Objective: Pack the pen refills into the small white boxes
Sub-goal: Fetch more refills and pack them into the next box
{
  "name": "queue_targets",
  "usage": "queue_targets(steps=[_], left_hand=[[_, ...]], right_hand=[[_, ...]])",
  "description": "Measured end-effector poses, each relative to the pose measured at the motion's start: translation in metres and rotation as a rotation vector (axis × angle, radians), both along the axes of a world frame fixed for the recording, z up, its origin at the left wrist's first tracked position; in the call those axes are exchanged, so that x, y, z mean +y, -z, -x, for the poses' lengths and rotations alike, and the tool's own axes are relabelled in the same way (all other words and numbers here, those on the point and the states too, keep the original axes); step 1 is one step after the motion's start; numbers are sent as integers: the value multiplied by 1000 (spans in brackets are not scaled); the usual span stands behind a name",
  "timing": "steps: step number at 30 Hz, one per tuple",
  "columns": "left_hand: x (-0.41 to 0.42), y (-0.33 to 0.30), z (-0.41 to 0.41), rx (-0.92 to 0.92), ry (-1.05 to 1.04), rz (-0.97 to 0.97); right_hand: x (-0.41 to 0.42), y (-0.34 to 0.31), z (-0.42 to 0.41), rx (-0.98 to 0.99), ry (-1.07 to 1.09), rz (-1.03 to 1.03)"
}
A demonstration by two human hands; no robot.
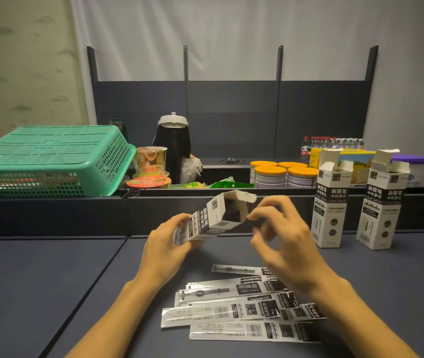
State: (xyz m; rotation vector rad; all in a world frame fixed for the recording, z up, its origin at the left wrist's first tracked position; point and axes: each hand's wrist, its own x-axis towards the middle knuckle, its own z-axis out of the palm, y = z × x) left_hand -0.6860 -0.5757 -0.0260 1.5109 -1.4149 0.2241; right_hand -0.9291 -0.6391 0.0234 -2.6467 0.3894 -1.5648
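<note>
My left hand (165, 244) grips the lower end of a small white box (213, 217), held tilted above the dark table with its open mouth toward the right. My right hand (280, 236) is at that mouth, thumb and forefinger pinching a side flap. Several pen refills in clear sleeves (239, 306) lie in a loose pile on the table under my wrists. Two more white boxes (331, 200) (383, 202) stand upright at the right with their top flaps open.
A green plastic basket (48, 158) lies upside down at the back left. Beyond the table's rear ledge (50, 213) sit noodle cups (150, 161), orange-lidded tins (280, 174), water bottles and a person with long dark hair (174, 153).
</note>
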Motion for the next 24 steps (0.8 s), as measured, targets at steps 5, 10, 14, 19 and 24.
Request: queue_targets(steps=[5, 10, 14, 19, 24], left_hand=[[1, -1, -3, 65, -9, 9], [2, 0, -2, 80, 2, 8], [3, 1, -3, 86, -10, 17], [6, 0, -1, 102, -5, 16], [7, 0, -2, 117, -4, 7]], right_hand=[[-21, 7, 12, 359, 189, -266], [-28, 20, 15, 874, 414, -409], [-25, 19, 15, 876, 373, -397], [-21, 17, 14, 807, 360, -357], [-19, 14, 18, 662, 304, -328]])
